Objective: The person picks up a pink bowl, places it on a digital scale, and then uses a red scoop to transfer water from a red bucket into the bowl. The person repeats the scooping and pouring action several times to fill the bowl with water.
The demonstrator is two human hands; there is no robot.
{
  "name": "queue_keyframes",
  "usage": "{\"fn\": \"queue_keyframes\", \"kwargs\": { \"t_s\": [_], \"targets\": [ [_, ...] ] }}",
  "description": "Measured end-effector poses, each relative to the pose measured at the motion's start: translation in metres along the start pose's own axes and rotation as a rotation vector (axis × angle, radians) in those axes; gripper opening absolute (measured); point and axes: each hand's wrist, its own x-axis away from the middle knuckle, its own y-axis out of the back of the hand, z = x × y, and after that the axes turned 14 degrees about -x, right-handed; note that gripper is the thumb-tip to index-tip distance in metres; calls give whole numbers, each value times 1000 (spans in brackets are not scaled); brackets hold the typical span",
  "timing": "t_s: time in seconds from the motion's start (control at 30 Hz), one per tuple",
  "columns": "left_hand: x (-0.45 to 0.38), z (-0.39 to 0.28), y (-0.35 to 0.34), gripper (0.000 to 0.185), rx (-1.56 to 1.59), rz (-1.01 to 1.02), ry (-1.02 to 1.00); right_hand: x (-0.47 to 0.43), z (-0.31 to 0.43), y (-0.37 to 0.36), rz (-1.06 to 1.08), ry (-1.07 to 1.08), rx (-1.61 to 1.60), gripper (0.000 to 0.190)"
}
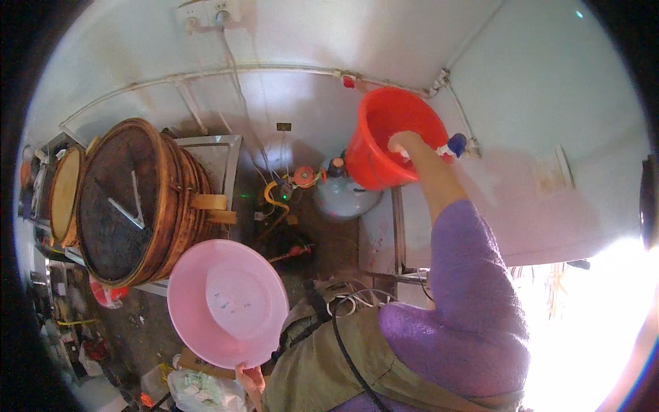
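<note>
My left hand (250, 380) grips the near rim of a pink plastic basin (185, 288), its thumb over the edge. The basin is tilted so that its inside faces me, and I see nothing in it but faint printing on the bottom. My right hand (404, 141) reaches inside a red plastic bucket (368, 154) at the corner of the wall. Its fingers point down and are mostly hidden, so whether they hold anything is unclear. Just right of that wrist is a tap with a blue handle (457, 144).
Stacked bamboo steamers (116, 216) stand on a metal-edged stove (231, 159) to the left. A grey gas cylinder (347, 198) with a red regulator (304, 176) sits below the bucket. A yellow hose (273, 198) hangs beside it. A plastic bag (206, 394) lies on the floor.
</note>
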Motion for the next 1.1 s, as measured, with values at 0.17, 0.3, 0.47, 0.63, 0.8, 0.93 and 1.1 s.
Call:
{"fn": "queue_keyframes", "kwargs": {
  "t_s": [0.17,0.3,0.47,0.63,0.8,0.93,1.1],
  "targets": [
    [2,4,-4,39,58,-16,-1,-28,-17,-17,-25,59,-105,27],
    [2,3,-8,42,36,22,-25,-26,-29,-22,11,110,-450,28],
    [4,1,-15,47,2,-68,-6,-22,-41,-51,-87,151,-934,26],
    [5,2,-17,51,25,-28,-25,-57,-53,-74,-12,212,-1302,28],
    [15,-4,-42,50,106,-6,-36,-54,-58,-74,-91,227,-1244,30],
    [23,-5,-55,47,49,-56,-74,-47,-52,-69,-85,138,-1280,29],
    [5,5,-16,46,64,-9,-29,-50,-63,-68,-450,891,-675,28]
  ]
}}
